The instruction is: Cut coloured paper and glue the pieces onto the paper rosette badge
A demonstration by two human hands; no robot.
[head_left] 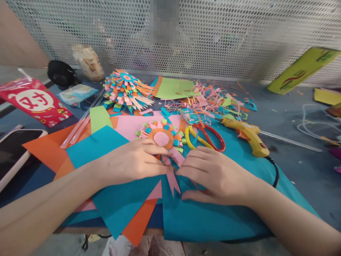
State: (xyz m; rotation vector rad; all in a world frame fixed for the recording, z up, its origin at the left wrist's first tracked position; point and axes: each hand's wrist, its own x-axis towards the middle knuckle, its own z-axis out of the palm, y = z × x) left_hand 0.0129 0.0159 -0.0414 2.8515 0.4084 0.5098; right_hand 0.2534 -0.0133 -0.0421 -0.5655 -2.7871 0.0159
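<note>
A paper rosette with a pink scalloped centre, an orange ring and a fringe of coloured loops lies before me. Pink forked tails hang from its lower edge. My left hand has its fingers over the lower left of the rosette and the tops of the tails; its thumb is hidden. On the other side, my right hand has bent fingers closed at the tails, thumb lower down. Scissors with red and yellow handles lie just beyond my right hand. Blue paper is spread underneath.
A yellow glue gun with a black cord lies to the right. Behind are a pile of finished-looking rosettes and paper shreds. At left are glue sticks, a phone and a red packet. A perforated panel stands behind.
</note>
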